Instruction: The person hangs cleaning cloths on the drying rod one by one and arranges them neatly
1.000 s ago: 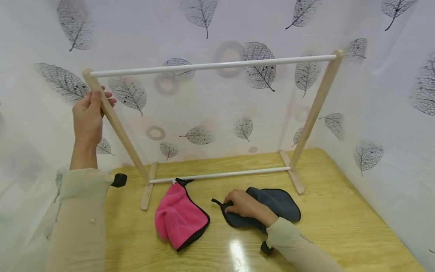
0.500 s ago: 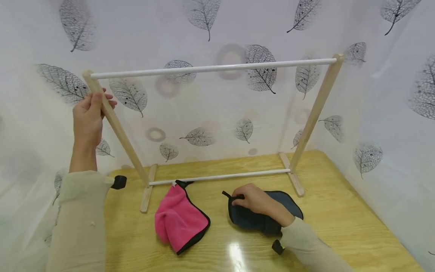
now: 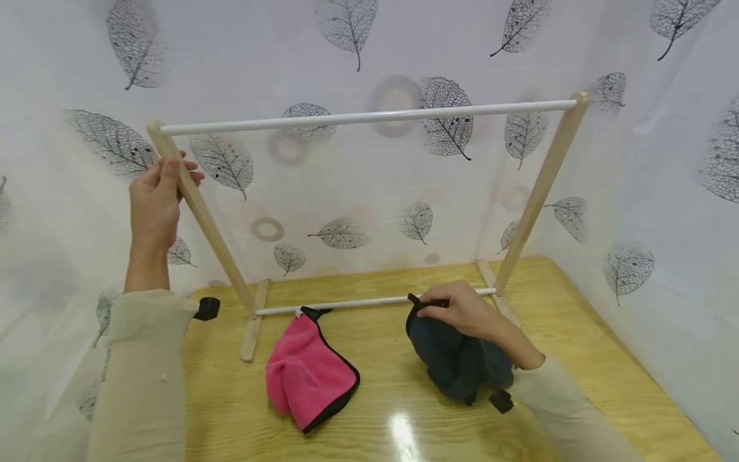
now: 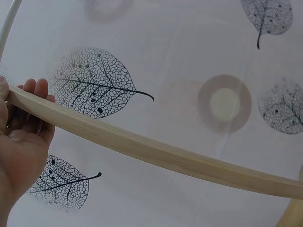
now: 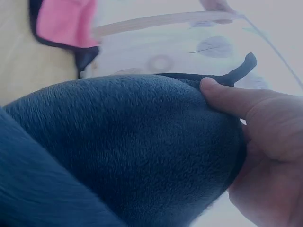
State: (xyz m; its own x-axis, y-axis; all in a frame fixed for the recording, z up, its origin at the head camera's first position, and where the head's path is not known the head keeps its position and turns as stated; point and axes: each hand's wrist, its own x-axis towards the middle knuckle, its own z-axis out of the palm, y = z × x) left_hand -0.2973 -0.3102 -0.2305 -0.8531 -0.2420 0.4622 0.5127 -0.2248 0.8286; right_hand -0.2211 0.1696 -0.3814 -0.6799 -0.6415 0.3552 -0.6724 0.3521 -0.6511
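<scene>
A rack of two wooden side posts and white rods stands on the table. My left hand grips its left post near the top, thumb on the near side; the left wrist view shows the fingers behind the wood. My right hand pinches a dark blue-grey towel by its black-edged corner, beside a small black hanging loop. The towel hangs in folds from the fingers, close over the table in front of the lower rod. A pink towel with black trim lies at the left, its corner at that rod.
The upper white rod spans the two posts. The right post stands on a wooden foot near the table's back right. Leaf-printed white sheeting surrounds the wooden table at the back and sides.
My right hand has lifted the dark towel's corner up and to the right, and the cloth now hangs bunched below it. My left hand keeps its hold on the post; the pink towel stays put.
</scene>
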